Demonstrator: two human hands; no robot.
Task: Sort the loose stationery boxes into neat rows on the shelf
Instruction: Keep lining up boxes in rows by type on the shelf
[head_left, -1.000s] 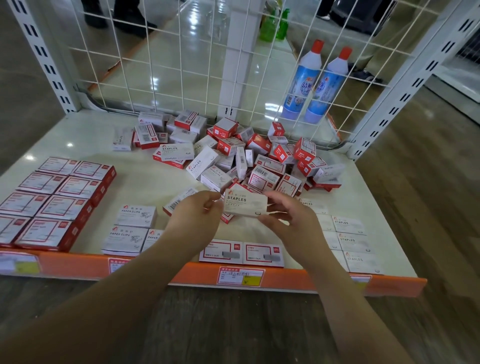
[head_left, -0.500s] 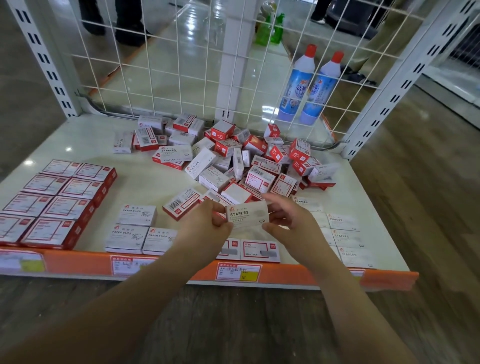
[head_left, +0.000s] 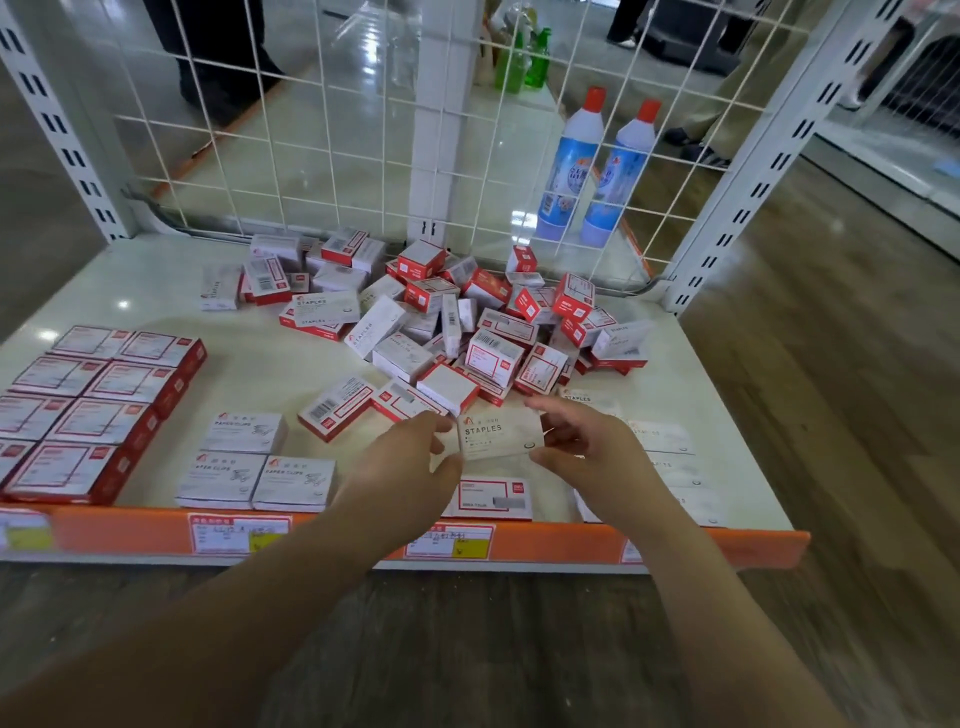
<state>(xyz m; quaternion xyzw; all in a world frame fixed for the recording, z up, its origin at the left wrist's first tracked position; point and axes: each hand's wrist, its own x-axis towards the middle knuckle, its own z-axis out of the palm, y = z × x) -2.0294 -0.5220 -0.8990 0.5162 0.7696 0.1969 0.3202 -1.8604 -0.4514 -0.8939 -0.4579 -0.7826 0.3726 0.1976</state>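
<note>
Both hands' fingers still pinching staples box (head_left: 500, 433), seemingly shifted right, lower

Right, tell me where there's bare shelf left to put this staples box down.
Bare patches: the back-left of the shelf, between the left upright and the pile; the strip between the red-edged rows and the pile; a small gap behind the paper clip boxes. The pile crowds the back middle. Both hands hold the staples box over the front.
</note>
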